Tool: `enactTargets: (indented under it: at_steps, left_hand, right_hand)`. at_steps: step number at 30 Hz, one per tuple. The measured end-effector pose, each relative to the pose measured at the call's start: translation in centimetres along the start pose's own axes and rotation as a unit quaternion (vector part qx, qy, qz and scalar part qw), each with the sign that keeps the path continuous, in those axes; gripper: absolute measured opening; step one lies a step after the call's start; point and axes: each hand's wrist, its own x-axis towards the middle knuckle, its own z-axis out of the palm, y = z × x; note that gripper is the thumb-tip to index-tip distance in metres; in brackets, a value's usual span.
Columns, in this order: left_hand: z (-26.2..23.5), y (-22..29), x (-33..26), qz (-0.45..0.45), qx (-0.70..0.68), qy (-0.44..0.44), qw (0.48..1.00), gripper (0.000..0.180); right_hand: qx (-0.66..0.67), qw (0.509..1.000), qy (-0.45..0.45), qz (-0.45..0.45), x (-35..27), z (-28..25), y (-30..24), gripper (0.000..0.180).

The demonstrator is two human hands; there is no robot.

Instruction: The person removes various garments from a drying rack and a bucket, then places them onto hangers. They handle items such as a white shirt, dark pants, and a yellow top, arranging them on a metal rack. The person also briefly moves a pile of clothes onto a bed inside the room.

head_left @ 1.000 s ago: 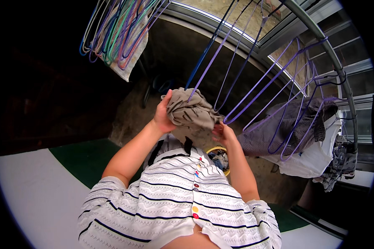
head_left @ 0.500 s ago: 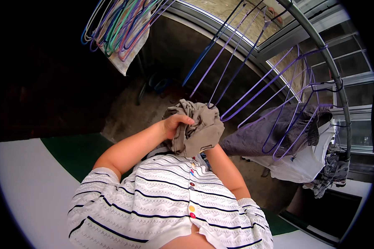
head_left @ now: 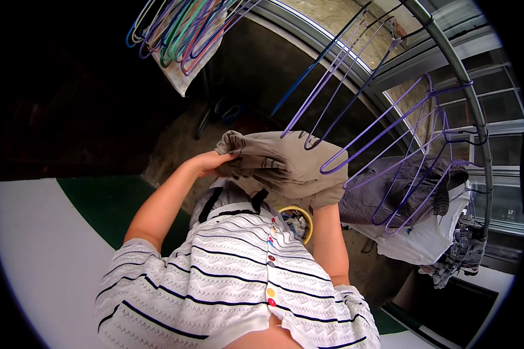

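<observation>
A taupe garment with dark printed marks is stretched out in front of my chest, below the hangers. My left hand is closed around its bunched left edge, thumb on top. At the other end, my right forearm goes up under the cloth; the fabric covers my right hand, so its fingers are hidden. Several purple hangers hang close to the garment's right side, and one overlaps it in view. Exactly what kind of garment it is cannot be made out.
A curved metal rail carries the hangers. Farther along hang a dark grey garment, a white one and a patterned one. A cluster of coloured hangers is at the upper left. Below stands a yellow-rimmed basket with clothes inside.
The garment was a crumpled bundle between my hands and is now spread out sideways. My hands have moved apart, and the yellow-rimmed basket has come into sight.
</observation>
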Motion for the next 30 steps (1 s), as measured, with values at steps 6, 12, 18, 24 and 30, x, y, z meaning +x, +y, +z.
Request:
enactTargets:
  at_steps: [6,12,18,24,30]
  left_hand:
    - [-1.3,3.6,-2.9,0.037,-0.063,-0.046,0.996,0.061]
    - [-2.7,5.1,-4.8,0.202,-0.373,-0.184,0.887,0.093]
    - [-0.7,3.4,-3.6,0.174,-0.355,-0.111,0.912,0.088]
    - [0.9,5.3,-3.6,0.168,-0.370,-0.162,0.900,0.060]
    - [6.7,5.5,-2.1,0.105,-0.282,-0.286,0.910,0.056]
  right_hand:
    - [0.003,0.998,0.063,-0.028,0.0,-6.9,-1.8,0.042]
    - [-0.096,0.995,-0.004,-0.031,-1.5,-6.2,-3.9,0.038]
    - [-0.147,0.969,0.175,0.090,-2.3,-7.2,-3.9,0.033]
    - [-0.590,0.617,0.479,0.204,-6.0,-19.0,-4.2,0.050]
    - [-0.221,0.954,0.068,0.191,0.7,-1.0,2.6,0.026]
